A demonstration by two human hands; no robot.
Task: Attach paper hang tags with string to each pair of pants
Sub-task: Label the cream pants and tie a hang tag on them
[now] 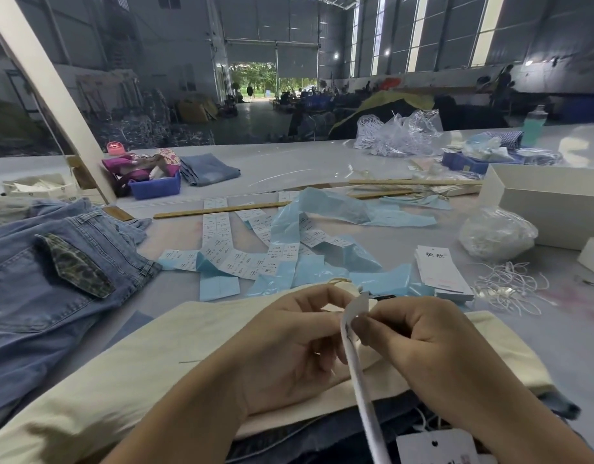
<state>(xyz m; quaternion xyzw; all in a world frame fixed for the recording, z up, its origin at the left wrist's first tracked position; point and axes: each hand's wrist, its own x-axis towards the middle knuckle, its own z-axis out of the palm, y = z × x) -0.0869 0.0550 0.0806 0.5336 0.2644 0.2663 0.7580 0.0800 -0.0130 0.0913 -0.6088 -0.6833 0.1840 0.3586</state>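
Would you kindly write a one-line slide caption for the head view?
Both hands, left hand and right hand, pinch a white paper strip above cream fabric beside blue jeans.

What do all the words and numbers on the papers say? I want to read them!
Stack of hang tags: two big black characters on the top tag, too blurred to read for sure; the small print below is unreadable.
Sticker label strips: rows of small printed numbers, too tiny and blurred to read.
Hang tag at the bottom edge: a punched hole, print cut off and unreadable.
Paper strip held by the left hand and right hand: no readable text.
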